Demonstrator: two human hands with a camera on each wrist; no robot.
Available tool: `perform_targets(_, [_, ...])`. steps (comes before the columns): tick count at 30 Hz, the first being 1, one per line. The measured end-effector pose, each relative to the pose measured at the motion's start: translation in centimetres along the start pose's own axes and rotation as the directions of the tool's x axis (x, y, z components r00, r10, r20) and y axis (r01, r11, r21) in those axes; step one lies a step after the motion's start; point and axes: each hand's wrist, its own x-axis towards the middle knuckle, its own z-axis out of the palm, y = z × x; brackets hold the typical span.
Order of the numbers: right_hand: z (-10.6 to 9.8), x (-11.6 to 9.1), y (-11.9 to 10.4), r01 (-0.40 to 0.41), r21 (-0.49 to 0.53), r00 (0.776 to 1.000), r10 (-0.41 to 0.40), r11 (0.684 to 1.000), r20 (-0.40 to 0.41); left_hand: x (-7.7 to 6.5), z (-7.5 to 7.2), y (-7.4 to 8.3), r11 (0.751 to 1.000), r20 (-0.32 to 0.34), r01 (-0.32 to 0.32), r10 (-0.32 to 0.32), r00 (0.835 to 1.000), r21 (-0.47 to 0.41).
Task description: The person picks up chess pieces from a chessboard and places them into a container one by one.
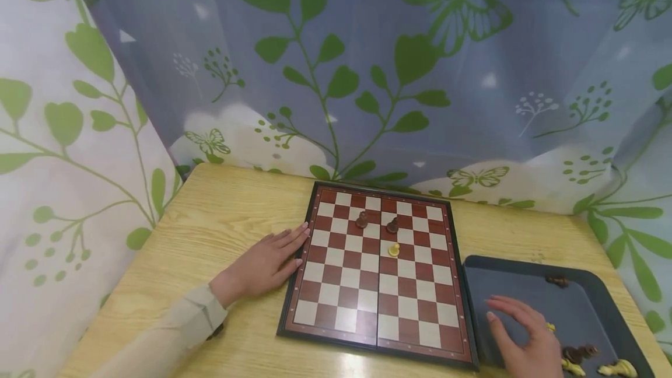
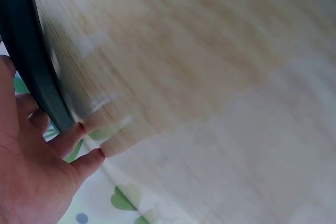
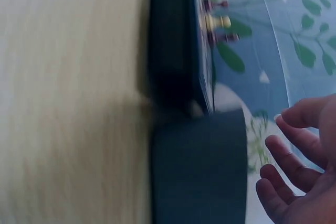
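A red-and-white chessboard (image 1: 350,276) lies on the wooden table. Standing on its far half are two dark brown chess pieces, one left (image 1: 361,220) and one right (image 1: 392,226) of the centre fold, with a yellow chess piece (image 1: 394,249) just nearer. My left hand (image 1: 268,261) rests beside the board, fairly straight fingertips at its left edge. Over the dark tray (image 1: 475,276) hovers my right hand (image 1: 530,337), fingers loosely bent and nothing between them. In the right wrist view, that hand (image 3: 302,163) shows its fingers spread apart.
Inside the tray lie several chess pieces, among them a dark one (image 1: 557,281) at the back, a dark one (image 1: 580,353) near the front and a pale yellow one (image 1: 618,368) at right. The tray sits against the board's right edge. Leaf-patterned curtains (image 1: 346,74) hang behind the table (image 1: 241,209).
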Motion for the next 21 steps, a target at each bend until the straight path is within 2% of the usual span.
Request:
perform_targets(5, [1.8,-1.1,-1.2,0.085,0.034,0.994,-0.087,0.996,0.061,0.1,0.2,0.0,1.000,-0.007,-0.007,0.008,1.000,0.008])
perform_targets(11, [3.0,-2.0,-2.4,0.157,0.013,0.977,-0.158,0.987,0.146,-0.1,0.0,0.0,1.000,-0.015,-0.012,0.012,1.000,0.012])
perform_targets(14, [2.8,-1.7,-2.9,0.186,0.009,0.966,-0.184,0.983,0.181,0.0,0.0,0.0,1.000,-0.018,-0.017,0.017,1.000,0.008])
perform_targets(21, [2.7,0.1,-4.7,0.184,0.050,0.938,-0.190,0.982,0.289,0.1,0.1,0.1,1.000,-0.008,-0.007,0.007,1.000,0.006])
